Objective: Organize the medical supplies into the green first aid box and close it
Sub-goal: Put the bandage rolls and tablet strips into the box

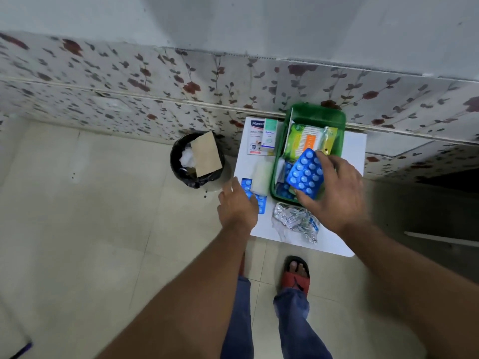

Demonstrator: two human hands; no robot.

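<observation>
The open green first aid box [337,120] stands on a small white table [347,237], with a cotton swab pack [307,142] and other packets inside. My right hand [337,193] holds a blue blister pack [304,173] tilted over the box's near half. My left hand [237,206] rests with spread fingers on other blue blister packs [261,203] at the table's left edge. A white gauze roll [261,174] lies beside the box. Crumpled silver blister strips [296,220] lie in front of it. A plaster box [255,137] and a small tube carton [269,136] lie at the back left.
A black waste bin [197,161] holding cardboard and cotton stands on the tiled floor left of the table. A flower-patterned wall [155,81] runs right behind the table. My sandalled foot [296,274] is just in front of it.
</observation>
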